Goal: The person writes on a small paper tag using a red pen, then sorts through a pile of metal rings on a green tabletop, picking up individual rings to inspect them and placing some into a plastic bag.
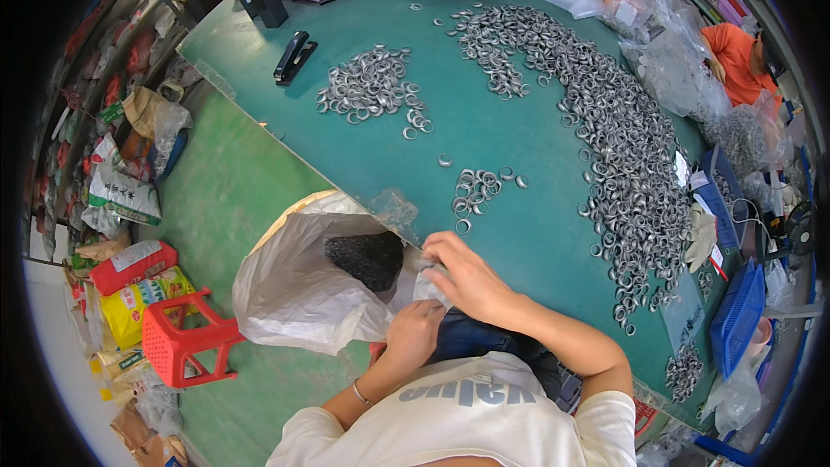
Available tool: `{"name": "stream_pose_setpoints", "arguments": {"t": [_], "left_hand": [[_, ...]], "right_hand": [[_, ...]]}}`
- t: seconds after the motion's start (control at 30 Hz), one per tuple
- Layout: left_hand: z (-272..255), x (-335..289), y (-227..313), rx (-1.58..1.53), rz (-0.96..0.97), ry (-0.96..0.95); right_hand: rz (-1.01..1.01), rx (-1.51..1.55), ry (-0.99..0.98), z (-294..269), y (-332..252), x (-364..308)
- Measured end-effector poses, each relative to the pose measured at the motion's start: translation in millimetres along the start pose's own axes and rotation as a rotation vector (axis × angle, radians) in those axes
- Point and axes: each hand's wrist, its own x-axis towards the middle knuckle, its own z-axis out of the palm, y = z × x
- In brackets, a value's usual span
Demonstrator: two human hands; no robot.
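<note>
A large white woven sack (290, 290) gapes at the table's near edge, with a dark, grainy mass (367, 261) down inside it. My left hand (413, 333) is closed on the sack's rim at its right side. Just above it, my right hand (471, 281) has its fingers bent around a crumpled whitish part of the same rim. Fingertips of both hands are partly hidden. Beyond my right hand, a small group of metal rings (474, 193) lies on the green table (363, 169).
A long heap of metal rings (618, 138) curves along the table's right; a smaller pile (367, 85) lies near a black stapler (295, 59). A red stool (186, 337) stands left of the sack. A blue basket (737, 307) is at far right. A person in orange (739, 60) sits beyond.
</note>
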Motion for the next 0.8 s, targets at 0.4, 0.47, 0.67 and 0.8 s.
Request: {"name": "stream_pose_setpoints", "arguments": {"t": [0.4, 0.47, 0.67, 0.8], "left_hand": [[5.2, -2.9, -4.1, -0.019, -0.008, 0.017], [5.3, -3.6, -4.9, -0.022, -0.011, 0.018], [5.3, -2.9, -4.5, -0.023, -0.005, 0.004], [4.0, -2.2, -3.3, -0.014, 0.01, 0.019]], "right_hand": [[0.129, -0.787, 0.485, -83.9, 95.5, 18.3], [0.048, -0.738, 0.504, -84.8, 93.6, 22.1], [-0.024, -0.746, 0.421, -83.1, 98.7, 37.4], [0.06, -0.552, 0.405, -81.2, 83.8, 22.3]]}}
